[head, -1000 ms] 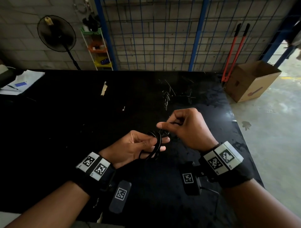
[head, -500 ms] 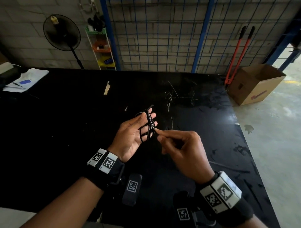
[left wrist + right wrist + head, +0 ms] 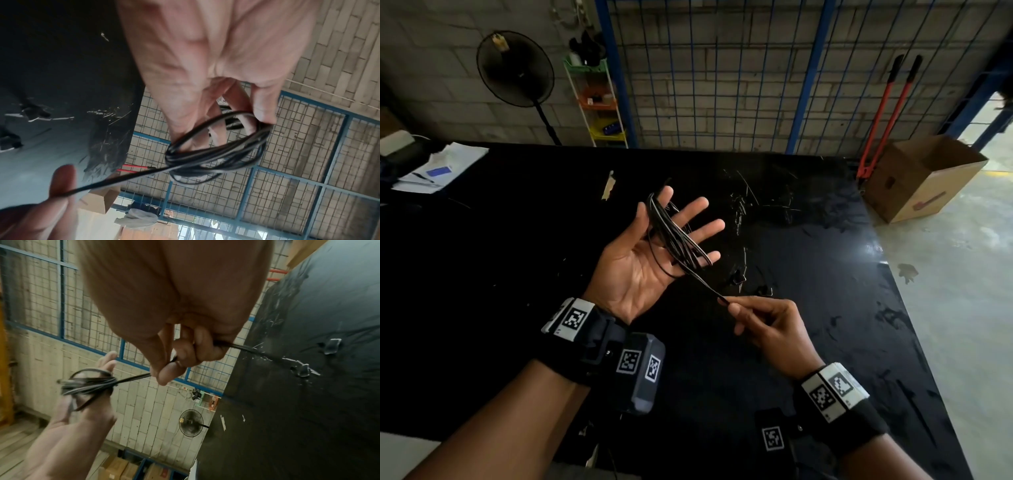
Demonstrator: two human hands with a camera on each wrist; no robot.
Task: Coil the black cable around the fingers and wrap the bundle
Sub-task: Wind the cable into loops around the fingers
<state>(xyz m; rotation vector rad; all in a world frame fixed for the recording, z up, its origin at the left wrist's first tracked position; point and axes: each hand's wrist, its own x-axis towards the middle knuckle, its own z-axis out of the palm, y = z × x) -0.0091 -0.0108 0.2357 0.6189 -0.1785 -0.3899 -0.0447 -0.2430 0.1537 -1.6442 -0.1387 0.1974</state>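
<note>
The black cable is wound in several loops across the spread fingers of my left hand, which is held palm up above the black table. One strand runs taut from the coil down and to the right, where my right hand pinches it between thumb and forefinger. The left wrist view shows the coil hanging round the fingers, my thumb against it, and the strand leading to my right hand. From the right wrist, the pinch and the coil both show, with more cable trailing behind onto the table.
Small plugs lie on the table just beyond my hands. Papers sit at the far left. Off the table's right edge stand a cardboard box and red bolt cutters. A fan and a wire fence are behind.
My left hand has turned palm up and spread its fingers with the coil round them. My right hand has pulled back toward me and to the right, drawing the strand taut.
</note>
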